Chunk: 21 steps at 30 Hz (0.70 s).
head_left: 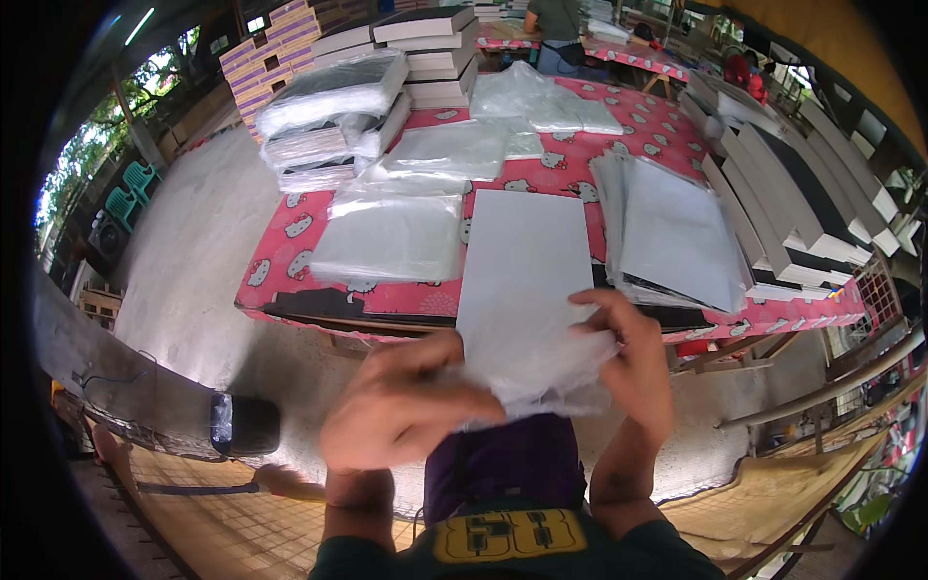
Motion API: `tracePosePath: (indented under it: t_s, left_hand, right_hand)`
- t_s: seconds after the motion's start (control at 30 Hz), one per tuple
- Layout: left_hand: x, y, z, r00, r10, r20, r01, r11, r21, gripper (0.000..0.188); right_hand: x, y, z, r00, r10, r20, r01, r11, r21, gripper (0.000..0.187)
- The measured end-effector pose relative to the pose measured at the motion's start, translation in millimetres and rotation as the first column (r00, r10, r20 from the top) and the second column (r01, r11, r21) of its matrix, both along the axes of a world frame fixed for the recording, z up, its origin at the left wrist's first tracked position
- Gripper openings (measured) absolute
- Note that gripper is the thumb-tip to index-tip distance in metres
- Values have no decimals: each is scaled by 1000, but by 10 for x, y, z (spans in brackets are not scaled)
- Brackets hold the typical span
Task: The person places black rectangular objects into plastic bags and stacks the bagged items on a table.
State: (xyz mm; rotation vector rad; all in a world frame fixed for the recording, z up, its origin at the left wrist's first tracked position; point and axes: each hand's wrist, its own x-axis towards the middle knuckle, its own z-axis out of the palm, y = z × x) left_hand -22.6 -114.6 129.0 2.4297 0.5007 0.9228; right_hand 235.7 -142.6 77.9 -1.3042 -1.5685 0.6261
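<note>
A white rectangular sheet or board [527, 242] lies at the table's front edge, its near end inside a crumpled see-through plastic bag [546, 372]. My left hand [406, 396], slightly blurred, is closed on the bag's left side. On the right side, my right hand [628, 358] pinches the plastic, its index finger bent over the sheet's edge. Left of the sheet is a pile of flat plastic bags [391, 237]. To its right, a fanned stack of white sheets in plastic [677, 227] rests near my right hand.
Pink patterned cloth [290, 246] covers the table. Plastic-wrapped bundles [333, 97] and thick grey-and-black stacks [430, 58] stand at the back left. More thick stacks [793, 198] line the right side. A black bin [245, 423] sits on the floor at left. A person [559, 34] stands farther back.
</note>
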Motion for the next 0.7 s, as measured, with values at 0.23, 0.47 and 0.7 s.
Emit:
tracePosePath:
  t_s: [0.23,0.47,0.7]
  left_hand:
    - [213,224,-462,724,686,68,-675,685,274,28]
    - [-50,443,-687,722,672,164,-619,521,588,39]
    - [-483,453,-580,993,18,118,5,982,-187,37]
  right_hand:
    - [298,193,-80,860,-24,510,-72,983,168,36]
    - [405,221,-73,684,-656,320,378,693,614,21]
    - [1085,115,-529,856,303,418,-169,930,-327,29]
